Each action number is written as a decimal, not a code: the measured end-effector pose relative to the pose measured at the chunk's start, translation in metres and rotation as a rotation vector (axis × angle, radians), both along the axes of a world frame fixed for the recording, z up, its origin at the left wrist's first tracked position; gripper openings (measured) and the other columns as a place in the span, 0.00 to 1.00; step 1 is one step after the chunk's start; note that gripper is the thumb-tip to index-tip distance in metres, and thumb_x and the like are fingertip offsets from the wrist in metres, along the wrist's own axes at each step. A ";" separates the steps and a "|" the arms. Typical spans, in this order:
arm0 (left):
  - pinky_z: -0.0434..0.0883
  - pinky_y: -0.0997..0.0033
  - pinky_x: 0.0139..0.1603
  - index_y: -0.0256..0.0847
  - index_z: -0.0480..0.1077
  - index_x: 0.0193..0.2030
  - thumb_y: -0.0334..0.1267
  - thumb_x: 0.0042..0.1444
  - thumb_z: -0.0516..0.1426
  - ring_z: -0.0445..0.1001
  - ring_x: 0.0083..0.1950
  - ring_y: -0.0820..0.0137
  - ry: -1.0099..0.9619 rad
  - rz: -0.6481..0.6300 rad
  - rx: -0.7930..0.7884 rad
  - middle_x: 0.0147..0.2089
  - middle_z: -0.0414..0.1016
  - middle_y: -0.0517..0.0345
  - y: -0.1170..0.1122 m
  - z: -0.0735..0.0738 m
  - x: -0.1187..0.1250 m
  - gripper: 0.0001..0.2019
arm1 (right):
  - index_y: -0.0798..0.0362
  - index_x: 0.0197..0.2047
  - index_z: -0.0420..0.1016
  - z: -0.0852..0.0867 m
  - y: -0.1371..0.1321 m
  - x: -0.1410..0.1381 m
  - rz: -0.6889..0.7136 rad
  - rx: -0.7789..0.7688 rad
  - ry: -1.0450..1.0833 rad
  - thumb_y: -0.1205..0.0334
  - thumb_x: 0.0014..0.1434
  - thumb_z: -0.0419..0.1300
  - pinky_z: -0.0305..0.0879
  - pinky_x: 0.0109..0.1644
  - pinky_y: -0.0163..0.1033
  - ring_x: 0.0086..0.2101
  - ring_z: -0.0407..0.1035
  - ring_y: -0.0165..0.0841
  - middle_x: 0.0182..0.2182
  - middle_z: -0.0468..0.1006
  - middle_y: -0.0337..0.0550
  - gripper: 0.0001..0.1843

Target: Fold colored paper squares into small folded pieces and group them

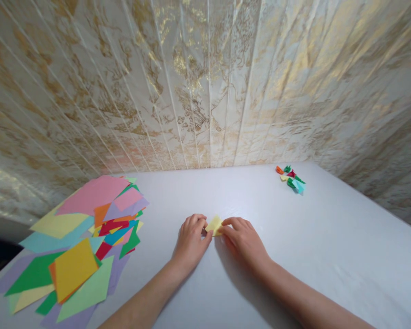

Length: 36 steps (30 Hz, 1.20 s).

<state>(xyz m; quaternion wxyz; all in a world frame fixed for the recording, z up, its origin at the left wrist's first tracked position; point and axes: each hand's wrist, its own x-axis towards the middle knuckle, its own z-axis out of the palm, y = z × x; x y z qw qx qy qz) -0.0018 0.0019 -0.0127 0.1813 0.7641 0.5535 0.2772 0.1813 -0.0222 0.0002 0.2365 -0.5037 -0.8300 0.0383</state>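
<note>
A small piece of pale yellow paper (213,225), with what looks like a fold in it, is held just above or on the white table between both hands. My left hand (192,235) pinches its left edge between thumb and fingers. On the other side, my right hand (241,237) grips the right edge with thumb and forefinger. The fingertips cover parts of the paper's edges, and its exact folded shape is too small to make out.
Many coloured paper sheets and scraps lie spread over the left of the white table (178,192), a large pink sheet (92,194) and a mustard-yellow square (76,267) among them. Several small folded paper pieces (290,178) sit at the back right. A gold-patterned curtain (192,91) hangs behind the table.
</note>
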 end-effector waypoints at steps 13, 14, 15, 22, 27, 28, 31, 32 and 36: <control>0.67 0.73 0.40 0.43 0.65 0.36 0.40 0.59 0.54 0.71 0.36 0.70 -0.488 -0.119 -0.283 0.36 0.73 0.62 -0.007 0.014 0.010 0.05 | 0.53 0.55 0.66 -0.013 0.024 0.004 -0.040 -0.369 0.709 0.66 0.58 0.55 0.67 0.38 0.37 0.32 0.69 0.31 0.32 0.73 0.38 0.21; 0.67 0.73 0.40 0.42 0.66 0.37 0.41 0.58 0.55 0.71 0.36 0.70 -0.524 -0.122 -0.310 0.36 0.73 0.62 -0.007 0.013 0.011 0.05 | 0.54 0.51 0.67 -0.011 0.024 0.003 -0.024 -0.384 0.737 0.65 0.58 0.55 0.67 0.36 0.36 0.31 0.69 0.31 0.31 0.72 0.37 0.17; 0.67 0.73 0.39 0.42 0.66 0.36 0.41 0.57 0.55 0.71 0.36 0.70 -0.551 -0.116 -0.329 0.35 0.73 0.62 -0.006 0.013 0.012 0.05 | 0.54 0.46 0.69 -0.010 0.023 0.002 -0.010 -0.394 0.755 0.64 0.58 0.55 0.66 0.36 0.36 0.31 0.68 0.31 0.31 0.72 0.37 0.12; 0.66 0.74 0.37 0.42 0.66 0.31 0.34 0.55 0.55 0.70 0.35 0.70 -0.537 -0.034 -0.222 0.30 0.70 0.63 -0.001 0.009 0.008 0.02 | 0.51 0.39 0.66 -0.012 0.018 -0.001 -0.019 -0.365 0.673 0.65 0.59 0.53 0.68 0.39 0.38 0.32 0.70 0.32 0.31 0.74 0.38 0.04; 0.66 0.68 0.42 0.43 0.66 0.33 0.21 0.55 0.50 0.70 0.39 0.66 0.034 0.016 0.068 0.37 0.71 0.58 -0.002 0.017 0.001 0.12 | 0.49 0.57 0.65 -0.005 0.010 0.000 0.009 0.001 0.334 0.73 0.56 0.57 0.65 0.55 0.49 0.52 0.66 0.40 0.52 0.71 0.50 0.25; 0.66 0.66 0.43 0.43 0.67 0.34 0.21 0.56 0.49 0.70 0.40 0.64 0.160 0.021 0.104 0.37 0.71 0.57 -0.003 0.019 0.001 0.13 | 0.49 0.56 0.66 -0.003 0.008 -0.002 0.043 0.031 0.260 0.74 0.55 0.58 0.64 0.56 0.49 0.52 0.66 0.40 0.53 0.70 0.50 0.25; 0.65 0.62 0.44 0.43 0.67 0.37 0.24 0.61 0.49 0.69 0.42 0.61 0.390 -0.001 0.149 0.39 0.71 0.54 -0.008 0.021 0.005 0.11 | 0.49 0.49 0.70 0.000 0.001 -0.011 0.096 0.065 0.108 0.77 0.53 0.60 0.64 0.52 0.45 0.48 0.67 0.39 0.49 0.73 0.47 0.22; 0.65 0.62 0.44 0.43 0.67 0.37 0.25 0.62 0.49 0.69 0.42 0.61 0.415 -0.019 0.141 0.39 0.71 0.54 -0.009 0.020 0.006 0.10 | 0.50 0.45 0.71 0.000 0.000 -0.014 0.096 0.070 0.079 0.78 0.52 0.60 0.64 0.50 0.44 0.45 0.67 0.38 0.46 0.74 0.45 0.19; 0.66 0.64 0.44 0.44 0.66 0.39 0.24 0.61 0.49 0.69 0.42 0.64 0.323 -0.078 0.032 0.41 0.70 0.57 -0.014 0.014 0.010 0.11 | 0.50 0.35 0.71 -0.003 -0.002 -0.016 0.071 0.051 0.014 0.80 0.54 0.59 0.62 0.44 0.38 0.38 0.66 0.34 0.37 0.74 0.40 0.13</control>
